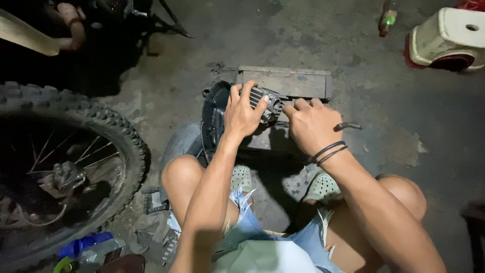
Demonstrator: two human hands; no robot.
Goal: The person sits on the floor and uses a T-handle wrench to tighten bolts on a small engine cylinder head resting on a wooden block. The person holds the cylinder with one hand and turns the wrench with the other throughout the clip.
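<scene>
Squatting, knees apart, w/ work between feet. Left hand (242,114) clamps grey finned metal engine cylinder (267,102), steadying it on flat wooden block (290,81). Right hand (310,124), fingers curled shut, grips dark metal tool handle (348,125) beside it. Knobbly black motorcycle tyre (121,134) at left.

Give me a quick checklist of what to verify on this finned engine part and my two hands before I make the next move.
1. Left hand grips the finned engine part: ok, fingers wrap over the fins.
2. Right hand holds a tool: ok, a dark handle sticks out of the fist.
3. Tool tip seated on the part: cannot tell, hidden by the fingers.
4. Part supported: ok, it rests against the wooden block.
5. Feet clear of the work: ok, both sandals sit below it.
6. Lighting: not ok, deep shadow under the hands.
</scene>
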